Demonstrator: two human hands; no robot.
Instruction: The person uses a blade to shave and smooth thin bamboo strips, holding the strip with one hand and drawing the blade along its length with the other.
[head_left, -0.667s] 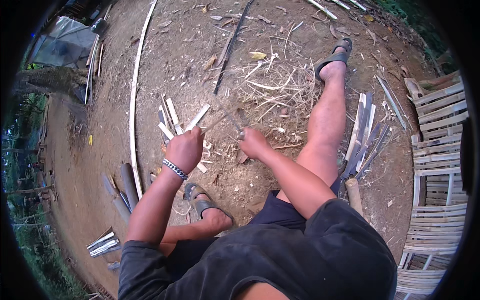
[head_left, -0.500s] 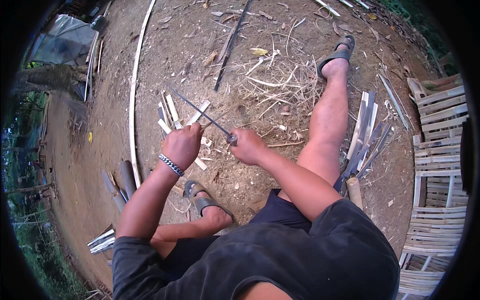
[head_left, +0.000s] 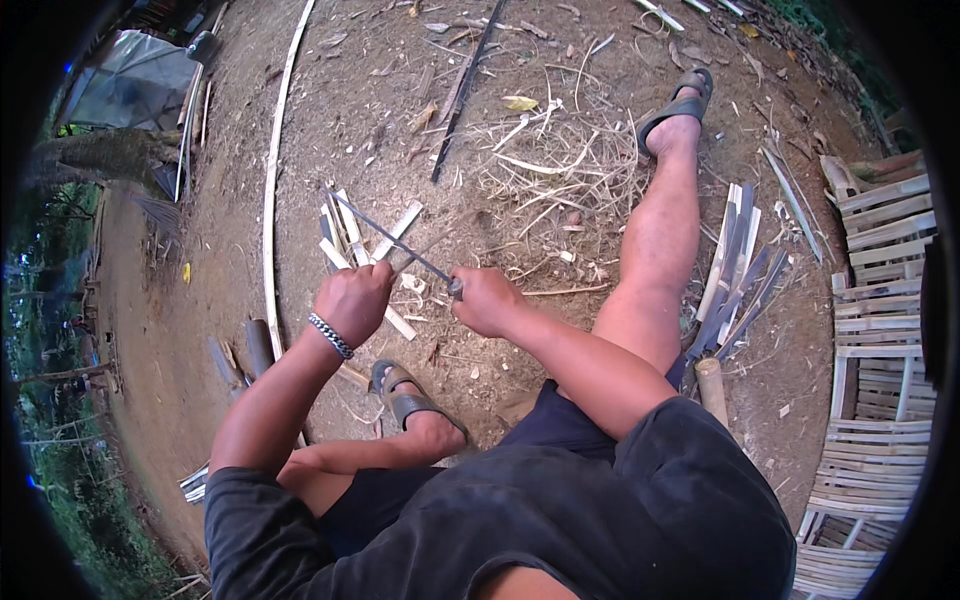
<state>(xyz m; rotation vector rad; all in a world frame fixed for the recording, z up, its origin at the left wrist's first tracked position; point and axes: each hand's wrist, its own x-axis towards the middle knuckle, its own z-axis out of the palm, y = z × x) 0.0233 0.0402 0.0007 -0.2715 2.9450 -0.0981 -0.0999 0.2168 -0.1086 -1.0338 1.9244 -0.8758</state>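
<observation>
Clamping right hand point(head_left: 487, 302) on knife point(head_left: 390, 238); left of knife's handle point(head_left: 456, 288), gripping thin strip point(head_left: 428, 246) in left hand point(head_left: 355, 303); crossing strip with blade point(head_left: 364, 217).

Faded charcoal T-shirt point(head_left: 540, 500), short loose sleeves point(head_left: 655, 445), round neckline point(head_left: 518, 559). Navy shorts point(head_left: 560, 428). Silver-coloured chain-link bracelet point(head_left: 331, 336) circles left wrist point(head_left: 340, 320). Dark olive-grey sandals point(head_left: 410, 402), open toes, broad straps point(head_left: 680, 108).

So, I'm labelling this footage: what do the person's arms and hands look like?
The left hand and right hand wear no gloves; a silver-coloured chain bracelet circles the left wrist, none the right. Dark short sleeves cover the upper arms.
</observation>
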